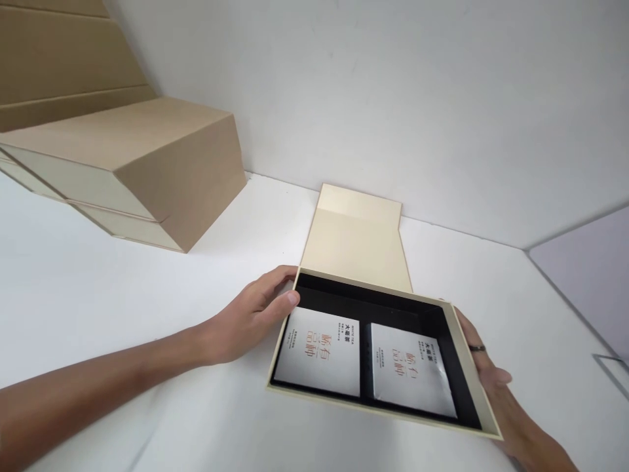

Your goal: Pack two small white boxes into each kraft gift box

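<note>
A cream gift box (383, 419) is held tilted at the lower centre, its lid (356, 239) folded back against the wall. Inside its black interior lie two silver-white packets, one at the left (319, 351) and one at the right (413, 370), both printed with orange and black characters. My left hand (250, 314) grips the box's left side, thumb over the rim. My right hand (484, 357), with a dark ring on one finger, holds the right side from outside; some of its fingers are hidden behind the box.
Tan boxes (181, 177) are stacked at the left on the white table (236, 229). Brown cardboard (63, 52) stands behind them. A white wall (393, 98) rises at the back. A pale lilac panel (590, 269) is at the right edge.
</note>
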### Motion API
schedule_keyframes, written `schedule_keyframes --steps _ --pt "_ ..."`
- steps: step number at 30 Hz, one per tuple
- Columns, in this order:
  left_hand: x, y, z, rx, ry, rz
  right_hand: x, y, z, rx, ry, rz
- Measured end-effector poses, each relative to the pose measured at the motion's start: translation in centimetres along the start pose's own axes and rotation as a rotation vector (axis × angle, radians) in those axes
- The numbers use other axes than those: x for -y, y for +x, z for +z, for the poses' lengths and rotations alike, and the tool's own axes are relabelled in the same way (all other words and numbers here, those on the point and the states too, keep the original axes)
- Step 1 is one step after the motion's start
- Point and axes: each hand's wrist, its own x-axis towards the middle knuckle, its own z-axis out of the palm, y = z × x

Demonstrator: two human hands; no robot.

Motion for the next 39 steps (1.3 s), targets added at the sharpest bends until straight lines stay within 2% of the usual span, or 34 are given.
schedule_keyframes --steps 5,11,16,22,28,32,37,39 --pt "-0.2 -0.1 -0.1 -0.018 0.080 -0.073 1.7 -0.4 0.4 0.081 0.069 0.093" --pt "-0.5 0.0 0.0 -0.004 0.080 -0.089 3.8 -0.4 0.9 0.178 0.063 0.094" --pt "-0.7 0.0 0.3 -0.053 0.069 -0.052 4.2 -0.3 1.7 0.166 0.131 0.077" --pt "-0.2 0.0 0.2 -0.041 0.071 -0.039 2.9 0.1 2.5 -0.008 0.110 0.014" --pt "-0.4 -0.1 0.4 -0.050 0.048 -0.050 4.5 -0.9 2.1 0.042 0.109 0.169" --pt "-0.7 -0.1 0.5 -0.078 0.032 -0.055 5.1 -0.8 2.3 0.036 0.128 0.134" --pt "-0.6 0.0 0.1 -0.014 0.064 -0.040 5.1 -0.3 2.6 0.104 0.146 0.069" --pt "-0.5 0.0 0.1 -0.018 0.073 -0.025 5.2 -0.3 2.6 0.090 0.127 0.080"
